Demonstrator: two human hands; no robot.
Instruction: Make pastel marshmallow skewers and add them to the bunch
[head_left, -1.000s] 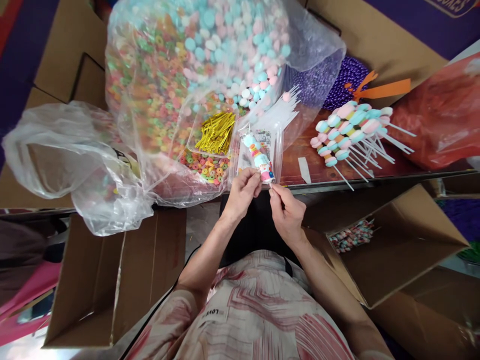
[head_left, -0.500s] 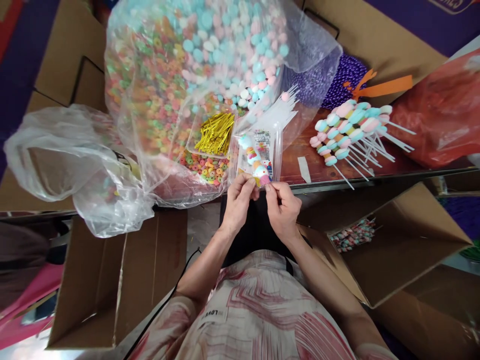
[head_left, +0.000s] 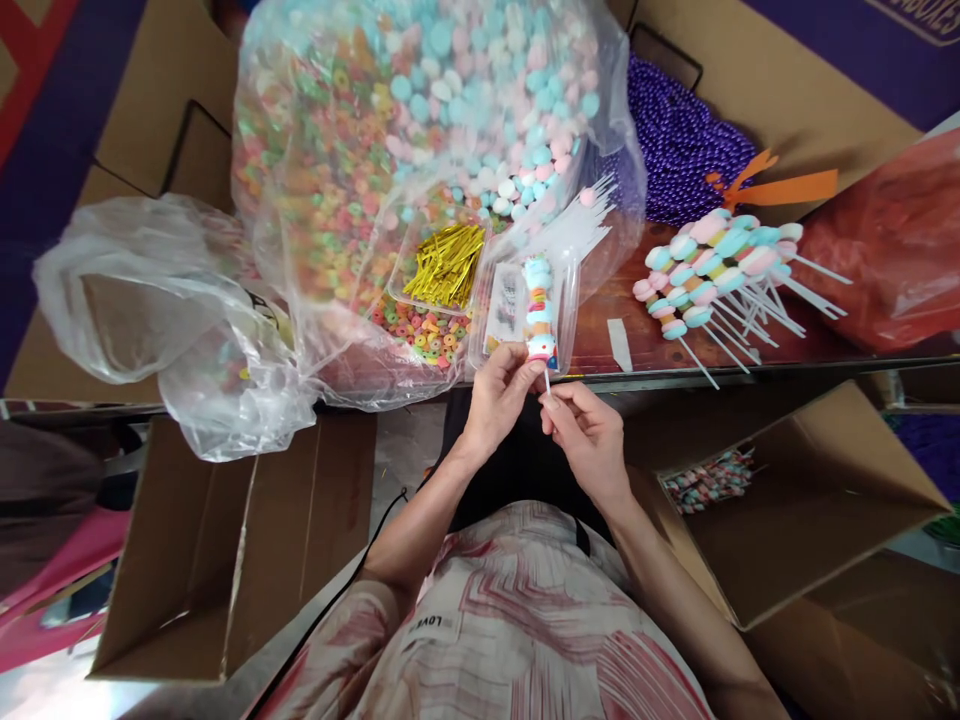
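Observation:
A bagged marshmallow skewer (head_left: 538, 305) in pink, blue and yellow points away from me, above a clear plastic tray (head_left: 568, 320). Its printed clear wrapper is gathered at the near end, where the fingers of my left hand (head_left: 499, 398) are closed round it. Just below, my right hand (head_left: 589, 435) pinches the white stick (head_left: 547, 382) that sticks out of the wrapper. Gold twist ties (head_left: 446, 265) fill a small clear box left of the tray. Loose white sticks (head_left: 581, 230) lie beyond the tray.
A large clear bag (head_left: 322, 200) of marshmallows and ring candies covers the back left. Several marshmallow skewers (head_left: 712, 265) are piled to the right, near purple beads (head_left: 675, 140) and a red bag (head_left: 892, 250). Below stand an open carton (head_left: 817, 520) holding wrapped skewers and another carton (head_left: 277, 550).
The bagged skewer has swung from slanted to nearly straight ahead. My right hand has moved down from the wrapper's end to the stick, which now shows between my hands.

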